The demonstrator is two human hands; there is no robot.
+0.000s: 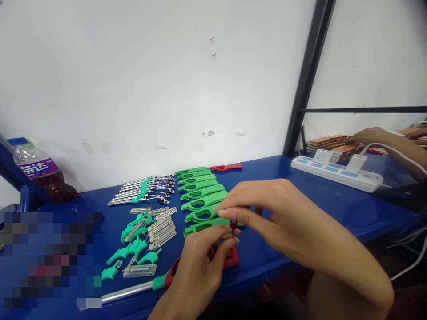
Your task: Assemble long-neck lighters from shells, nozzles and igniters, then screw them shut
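My left hand (202, 262) is closed around a red long-reach lighter (232, 258) lying near the table's front edge. A teal collar and silver tube (128, 291) extend leftward from it. Above the lighter, my right hand (270, 213) pinches a small red-handled screwdriver (233, 225). The screwdriver points down, its tip beside my left fingertips; the exact contact is hidden. Beyond my hands lies a row of green lighter shells (204, 192). To their left are silver lighter tubes (131, 190) with wires, clear fuel tanks (162, 233) and loose teal plastic parts (118, 254).
One red lighter shell (228, 167) lies at the back, near the wall. A white power strip (336, 173) sits at the right; another person's hand (373, 135) touches stacked boxes (328, 143) beyond it. A drink bottle (45, 171) leans at the left. Part of the left is pixelated.
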